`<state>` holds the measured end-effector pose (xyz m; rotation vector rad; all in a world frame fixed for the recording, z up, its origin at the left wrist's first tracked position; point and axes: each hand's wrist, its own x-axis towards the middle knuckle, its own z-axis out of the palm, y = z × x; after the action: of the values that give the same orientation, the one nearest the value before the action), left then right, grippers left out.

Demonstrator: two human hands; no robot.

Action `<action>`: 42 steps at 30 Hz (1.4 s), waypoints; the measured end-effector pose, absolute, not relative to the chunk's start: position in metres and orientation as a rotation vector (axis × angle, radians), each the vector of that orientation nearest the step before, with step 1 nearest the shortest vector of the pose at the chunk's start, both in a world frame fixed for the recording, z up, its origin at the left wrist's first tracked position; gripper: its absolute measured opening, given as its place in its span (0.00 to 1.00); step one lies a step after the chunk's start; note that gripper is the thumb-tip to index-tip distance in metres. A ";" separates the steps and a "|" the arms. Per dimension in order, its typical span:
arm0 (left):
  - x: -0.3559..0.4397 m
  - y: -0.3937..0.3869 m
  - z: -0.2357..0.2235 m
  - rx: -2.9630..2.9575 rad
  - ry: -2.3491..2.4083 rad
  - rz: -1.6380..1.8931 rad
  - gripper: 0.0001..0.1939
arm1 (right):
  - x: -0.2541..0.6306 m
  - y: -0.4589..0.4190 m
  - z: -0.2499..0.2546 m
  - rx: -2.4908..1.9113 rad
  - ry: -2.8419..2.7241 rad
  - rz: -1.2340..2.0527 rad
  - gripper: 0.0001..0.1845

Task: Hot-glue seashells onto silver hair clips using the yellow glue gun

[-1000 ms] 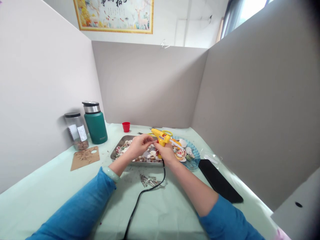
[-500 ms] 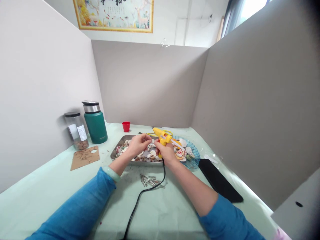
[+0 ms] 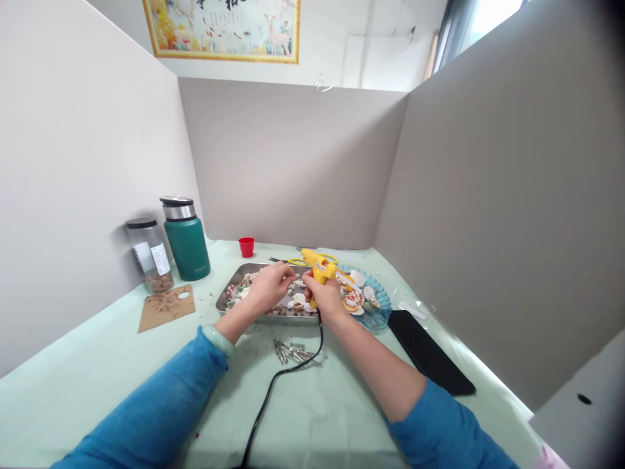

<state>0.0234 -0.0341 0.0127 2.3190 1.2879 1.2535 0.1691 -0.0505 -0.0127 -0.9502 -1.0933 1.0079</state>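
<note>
A yellow hot glue gun (image 3: pixel 319 268) is gripped in my right hand (image 3: pixel 328 298), a white glue stick jutting from its back and a black cord (image 3: pixel 283 372) running down toward me. My left hand (image 3: pixel 271 284) is closed in a pinch, fingertips together, just left of the gun; whatever sits between them is too small to make out. Both hands are over a metal tray (image 3: pixel 288 320) of assorted seashells (image 3: pixel 299 301). To the right, a blue scalloped plate (image 3: pixel 382 301) bears more shells and orange pieces, partly hidden by the right hand and gun.
Metal clips (image 3: pixel 294 352) lie in front of the tray. At left stand a green flask (image 3: pixel 187 244), a clear jar (image 3: pixel 153 260) and a brown card (image 3: pixel 165 309). Behind are a red cup (image 3: pixel 247 247) and yellow-handled scissors (image 3: pixel 295 262). A black flat object (image 3: pixel 430 355) lies right.
The glue gun has shifted very slightly to the right. My left hand stays pinched in nearly the same place over the tray.
</note>
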 end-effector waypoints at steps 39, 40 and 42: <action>0.003 -0.010 0.004 1.166 0.782 1.191 0.18 | 0.170 -0.053 -0.013 -0.940 -1.152 1.060 0.11; 0.003 -0.009 0.003 1.152 0.776 1.190 0.17 | 0.170 -0.053 -0.013 -0.942 -1.150 1.063 0.11; 0.002 -0.007 0.002 1.132 0.778 1.187 0.15 | 0.170 -0.053 -0.013 -0.943 -1.152 1.066 0.11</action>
<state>0.0018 -0.0070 0.0025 1.1318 0.7783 1.1873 0.1701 -0.0530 -0.0134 -0.9434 -1.1521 1.0664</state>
